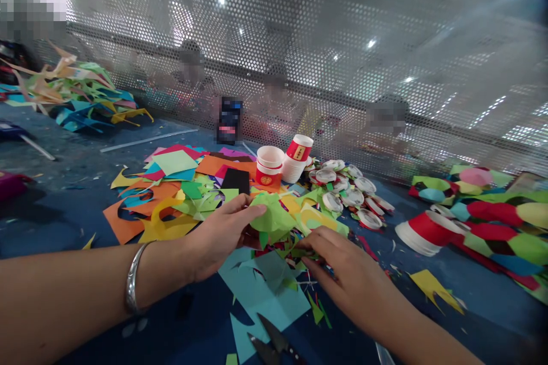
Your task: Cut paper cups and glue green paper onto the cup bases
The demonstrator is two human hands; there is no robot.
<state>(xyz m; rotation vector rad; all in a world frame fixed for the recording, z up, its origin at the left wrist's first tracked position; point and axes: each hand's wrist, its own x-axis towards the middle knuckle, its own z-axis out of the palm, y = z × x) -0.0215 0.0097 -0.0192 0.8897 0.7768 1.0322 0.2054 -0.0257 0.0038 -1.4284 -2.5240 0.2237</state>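
Between its thumb and fingers my left hand (233, 228) pinches a light green paper piece (274, 215) above the middle of the pile. My right hand (338, 256) is just right of that piece, its fingers close together over small scraps; whether it holds one is hidden. Under both hands lies a light blue paper sheet (278, 285) with curved cut-outs. Black scissors (276, 342) rest with open blades at the bottom edge. Orange (124, 219) and yellow (169, 222) cut paper lies left of my left hand.
Red and white paper cups (269, 165) stand behind the pile, beside many round white-rimmed pieces (340, 185). A cup stack (428, 232) lies at right near colourful patchwork (505, 222). A phone (229, 120) leans against the perforated screen (257, 28). Paper strips (85, 91) heap at far left.
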